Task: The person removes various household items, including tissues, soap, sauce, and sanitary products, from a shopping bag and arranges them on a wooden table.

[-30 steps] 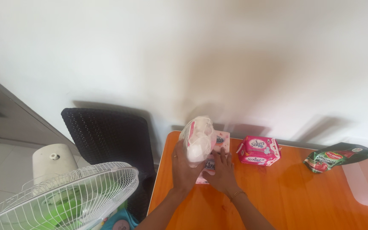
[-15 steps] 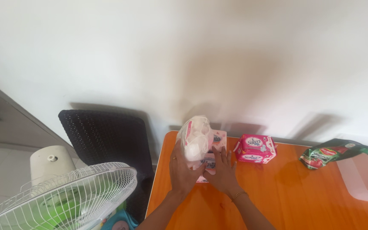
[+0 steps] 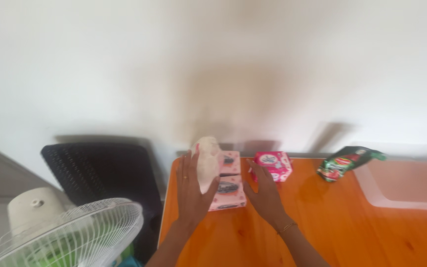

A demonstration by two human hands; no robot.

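- A soft white pack (image 3: 207, 161) is gripped in the left hand (image 3: 192, 192), above pink boxes (image 3: 227, 188) on the table (image 3: 352, 232).
- The right hand (image 3: 265, 194) lies open and flat, empty, beside the boxes.
- The pack is best kept gripped firmly, the boxes steadied.

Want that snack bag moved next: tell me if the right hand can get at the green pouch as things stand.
Probably yes. The right hand rests open on the orange table, and the green pouch lies farther right near the wall, with only bare tabletop between them. The pink packet sits off that path.
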